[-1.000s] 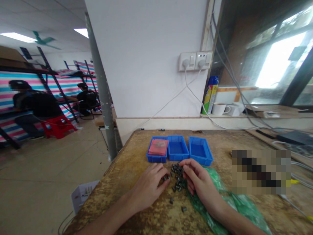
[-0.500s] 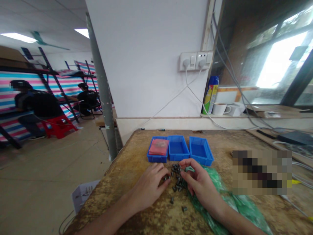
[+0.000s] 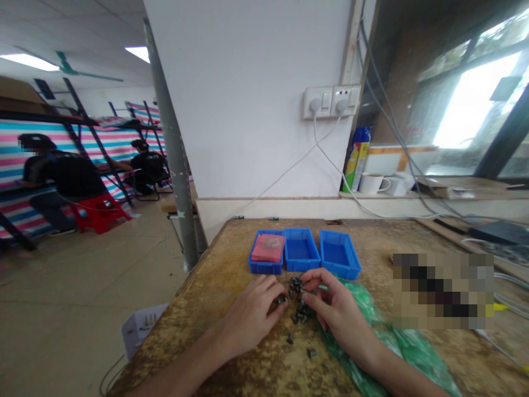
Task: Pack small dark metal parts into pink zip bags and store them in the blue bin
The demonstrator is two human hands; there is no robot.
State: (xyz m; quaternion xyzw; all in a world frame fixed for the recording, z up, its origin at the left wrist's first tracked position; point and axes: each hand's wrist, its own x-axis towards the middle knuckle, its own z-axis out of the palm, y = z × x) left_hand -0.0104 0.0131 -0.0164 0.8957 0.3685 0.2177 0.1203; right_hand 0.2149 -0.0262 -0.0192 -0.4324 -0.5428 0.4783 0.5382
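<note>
Small dark metal pieces [image 3: 295, 288] lie in a loose pile on the worn wooden table [image 3: 206, 309]. On the pile's left, my left hand [image 3: 259, 309] is curled with small metal pieces between thumb and fingers. My right hand [image 3: 333, 303] reaches over the pile's right side, thumb and forefinger bent toward the pieces; whether it grips one is too small to tell. Beneath my right forearm spreads a green plastic bag [image 3: 363, 300]. Behind the hands stand a blue tray [image 3: 265, 268] holding pink packets [image 3: 268, 248], a middle blue tray [image 3: 302, 265] and a right blue tray [image 3: 351, 270].
Cables [image 3: 512, 298] and a blurred-out object [image 3: 442, 292] are on the table's right. A mug [image 3: 372, 183] and a spray can [image 3: 357, 160] stand on the ledge. Two people sit at the far left, one on a red stool [image 3: 99, 214].
The thumb of my right hand has shifted slightly left and up over the pile. My left hand has hardly moved.
</note>
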